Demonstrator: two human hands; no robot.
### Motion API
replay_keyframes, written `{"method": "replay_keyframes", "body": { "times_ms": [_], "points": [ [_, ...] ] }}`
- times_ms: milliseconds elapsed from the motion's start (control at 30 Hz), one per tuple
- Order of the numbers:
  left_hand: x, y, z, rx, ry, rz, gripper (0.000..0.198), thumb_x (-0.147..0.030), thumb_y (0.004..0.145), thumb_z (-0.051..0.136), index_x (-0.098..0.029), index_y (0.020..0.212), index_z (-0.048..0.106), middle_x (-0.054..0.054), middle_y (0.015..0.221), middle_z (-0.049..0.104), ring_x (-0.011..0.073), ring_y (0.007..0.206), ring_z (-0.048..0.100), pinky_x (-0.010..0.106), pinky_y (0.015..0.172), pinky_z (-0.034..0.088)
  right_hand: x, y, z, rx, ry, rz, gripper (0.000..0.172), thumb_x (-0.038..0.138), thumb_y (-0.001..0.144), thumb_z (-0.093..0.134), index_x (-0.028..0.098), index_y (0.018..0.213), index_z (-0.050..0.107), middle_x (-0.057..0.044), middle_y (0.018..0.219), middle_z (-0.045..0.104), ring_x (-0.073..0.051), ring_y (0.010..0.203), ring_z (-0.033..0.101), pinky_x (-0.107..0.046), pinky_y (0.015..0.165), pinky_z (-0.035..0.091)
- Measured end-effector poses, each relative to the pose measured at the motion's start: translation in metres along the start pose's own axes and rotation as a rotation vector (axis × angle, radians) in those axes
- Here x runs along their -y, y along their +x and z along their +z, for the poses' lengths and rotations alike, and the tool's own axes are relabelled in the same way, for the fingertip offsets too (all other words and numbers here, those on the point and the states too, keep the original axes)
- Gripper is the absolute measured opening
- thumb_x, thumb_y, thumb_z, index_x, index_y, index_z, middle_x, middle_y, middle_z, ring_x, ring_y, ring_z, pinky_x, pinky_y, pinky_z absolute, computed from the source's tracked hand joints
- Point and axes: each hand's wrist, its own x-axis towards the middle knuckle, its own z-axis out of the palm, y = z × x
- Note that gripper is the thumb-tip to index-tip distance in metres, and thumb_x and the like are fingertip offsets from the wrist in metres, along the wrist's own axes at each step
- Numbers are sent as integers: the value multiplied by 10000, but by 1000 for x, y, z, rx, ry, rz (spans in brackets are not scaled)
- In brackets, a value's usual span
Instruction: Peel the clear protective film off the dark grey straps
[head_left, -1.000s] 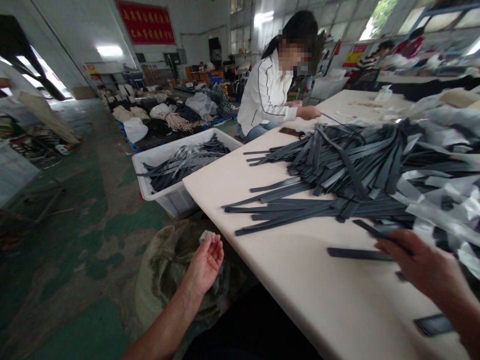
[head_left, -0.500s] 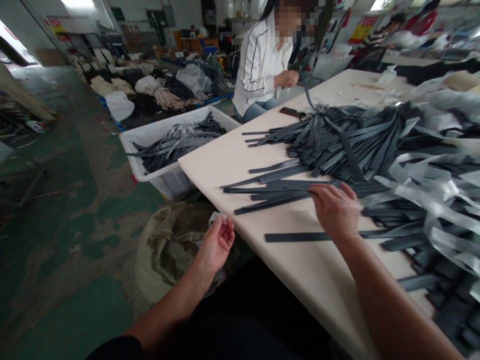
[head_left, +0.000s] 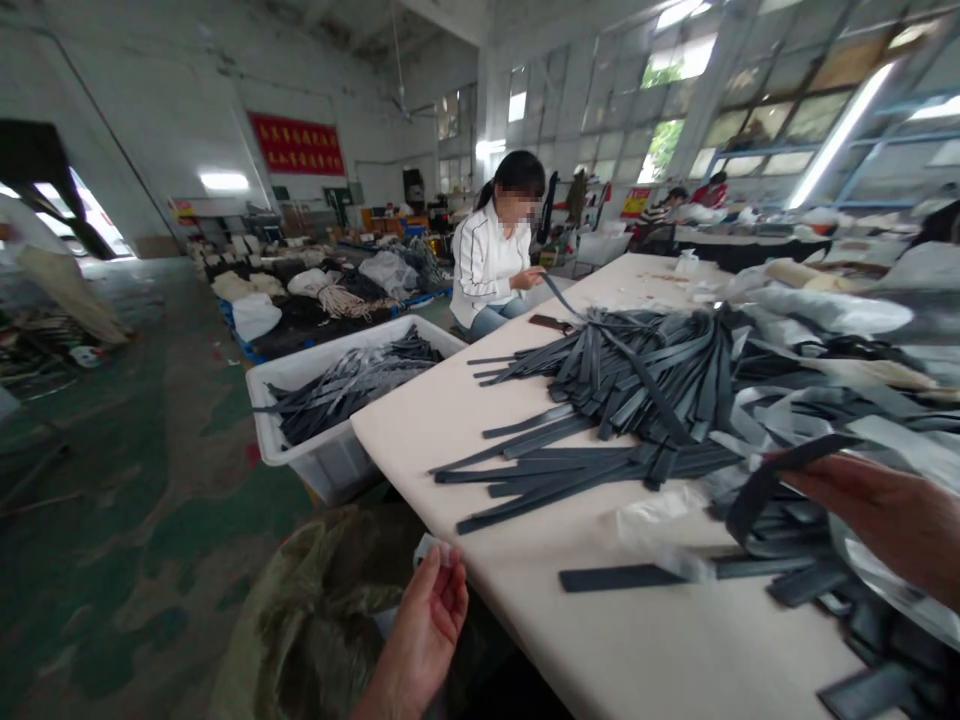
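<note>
My left hand [head_left: 427,625] hangs below the table edge, palm up, with a small scrap of clear plastic pinched at its fingertips. At the right edge, my right hand [head_left: 885,520] is raised over the table [head_left: 525,580] and grips a dark grey strap [head_left: 780,470] that bends down toward the heap. A big pile of dark grey straps [head_left: 645,390] covers the middle of the cream table. One single strap [head_left: 637,577] lies flat near me, partly under a crumpled clear plastic sleeve [head_left: 660,520].
A white bin [head_left: 315,460] full of straps stands on the floor left of the table. An olive sack [head_left: 315,610] sits under my left hand. A person in a white jacket [head_left: 487,260] sits at the table's far end holding a strap. A phone [head_left: 551,323] lies beside that person.
My right hand left the pile's near edge, drew back to the right and lifted a strap. The view tilted upward. My left hand stays beside the sack.
</note>
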Motion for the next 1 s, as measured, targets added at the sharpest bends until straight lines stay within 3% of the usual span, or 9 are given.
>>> {"method": "replay_keyframes", "body": {
  "times_ms": [67, 133, 200, 267, 333, 467, 533, 633, 1000],
  "points": [
    [2, 2, -2, -2, 12, -6, 49, -154, 875, 646, -159, 857, 692, 50, 821, 744, 123, 642, 702, 205, 559, 579, 16, 2, -4, 5, 113, 94, 262, 602, 848, 563, 398, 843, 727, -1, 885, 768, -295, 740, 733, -380, 518, 580],
    [2, 5, -3, 17, 23, -13, 61, -152, 881, 636, -164, 861, 692, 49, 811, 748, 126, 631, 703, 204, 544, 575, 40, 3, -5, -100, 216, 231, 254, 568, 873, 550, 372, 913, 706, -18, 1032, 749, -338, 962, 708, -478, 750, 606],
    [2, 6, -3, 46, 21, -9, 64, -145, 885, 631, -166, 875, 691, 47, 816, 752, 129, 651, 710, 207, 561, 581, 70, 5, -1, -247, 229, 352, 229, 515, 865, 593, 332, 947, 703, -48, 969, 751, -363, 963, 697, -551, 834, 572],
    [1, 3, -1, 55, 5, 4, 76, -132, 892, 620, -162, 874, 687, 46, 815, 752, 128, 667, 713, 210, 583, 587, 105, 6, 8, -328, 275, 340, 199, 445, 877, 611, 294, 969, 704, -51, 913, 751, -333, 912, 705, -539, 851, 561],
    [0, -6, 4, 44, -24, 18, 108, -116, 908, 592, -153, 855, 679, 42, 798, 747, 122, 674, 713, 207, 597, 587, 142, 5, 22, -246, 386, 169, 156, 358, 919, 582, 271, 985, 693, -40, 955, 745, -263, 913, 704, -443, 858, 561],
    [-5, -24, 16, 45, -56, 20, 166, -124, 939, 545, -133, 826, 666, 36, 756, 732, 107, 643, 700, 194, 594, 577, 196, -8, 68, 185, 421, -156, 167, 240, 956, 521, 231, 1002, 681, -26, 879, 737, -165, 778, 697, -262, 718, 530],
    [-6, -28, 20, 58, -49, 19, 162, -140, 942, 547, -127, 838, 670, 37, 760, 732, 107, 634, 695, 199, 596, 579, 207, -20, 91, 355, 372, -206, 191, 237, 951, 527, 219, 1069, 677, -33, 912, 750, -172, 780, 707, -251, 701, 518],
    [-8, -27, 20, 82, -36, 23, 143, -161, 939, 562, -129, 859, 676, 35, 772, 734, 108, 637, 693, 200, 594, 579, 211, -37, 114, 497, 265, -198, 274, 230, 937, 549, 231, 1196, 639, -32, 980, 763, -190, 791, 726, -255, 688, 520],
    [-16, -16, 26, 85, -76, 59, 94, -184, 902, 632, -132, 838, 676, 14, 739, 721, 98, 608, 676, 187, 572, 567, 214, -50, 123, 589, 179, -235, 393, 197, 900, 574, 255, 1288, 578, -16, 945, 776, -189, 735, 738, -243, 649, 522]
  ]
}}
